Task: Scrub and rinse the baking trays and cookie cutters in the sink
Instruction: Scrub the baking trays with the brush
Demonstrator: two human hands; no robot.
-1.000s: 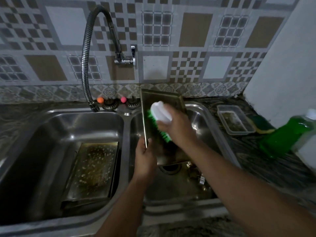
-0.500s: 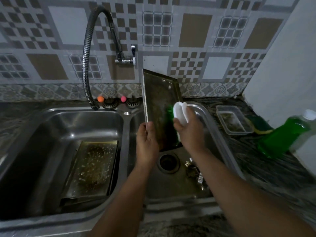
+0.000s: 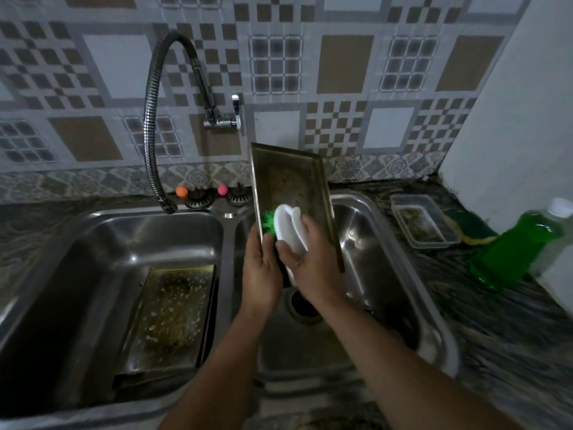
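Both hands busy: my left hand (image 3: pixel 260 271) grips the upright tray (image 3: pixel 291 193) (long axis vertical), right hand (image 3: pixel 313 262) fingers wrapped round the brush (image 3: pixel 286 228), pressing its lower face.

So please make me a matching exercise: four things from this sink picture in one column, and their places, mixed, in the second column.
Things:
1. held tray
2. soaking tray
3. scrub brush
4. green soap bottle

Places:
A. on the counter at the far right
B. in the right hand, against the held tray
C. lying in the left basin
D. upright over the right basin, gripped by the left hand

Pairs: 1-D, 2-C, 3-B, 4-A
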